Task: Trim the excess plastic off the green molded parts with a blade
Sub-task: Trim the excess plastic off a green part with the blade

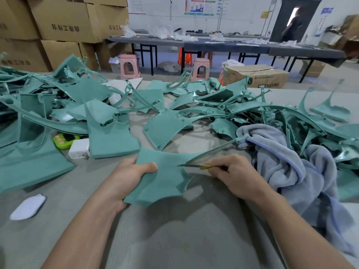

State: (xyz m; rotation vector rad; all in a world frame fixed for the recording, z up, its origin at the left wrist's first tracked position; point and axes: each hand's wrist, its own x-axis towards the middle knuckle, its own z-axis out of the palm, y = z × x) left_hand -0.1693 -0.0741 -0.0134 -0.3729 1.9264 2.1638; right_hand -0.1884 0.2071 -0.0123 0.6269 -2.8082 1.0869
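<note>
The left grip [129, 177] clamps the left edge of a green molded part [165, 185], thumb on top, holding it over the grey surface [174, 239] right in front of the person. The right grip [233, 171] pinches a yellow-handled blade [192, 166], whose tip touches the part's right side. More green parts [194, 107] lie heaped behind. A blue-grey towel [291, 171] lies crumpled to the right.

A rumpled blue-grey towel [287, 171] lies at the right of the grey table [174, 239]. At the left a white charger [79, 148] sits just beside a lime-green gadget [65, 140], with a white pouch [28, 207] nearer. Behind stand stacked cardboard boxes [64, 18], pink stools [129, 66] and long dark tables [223, 46].
</note>
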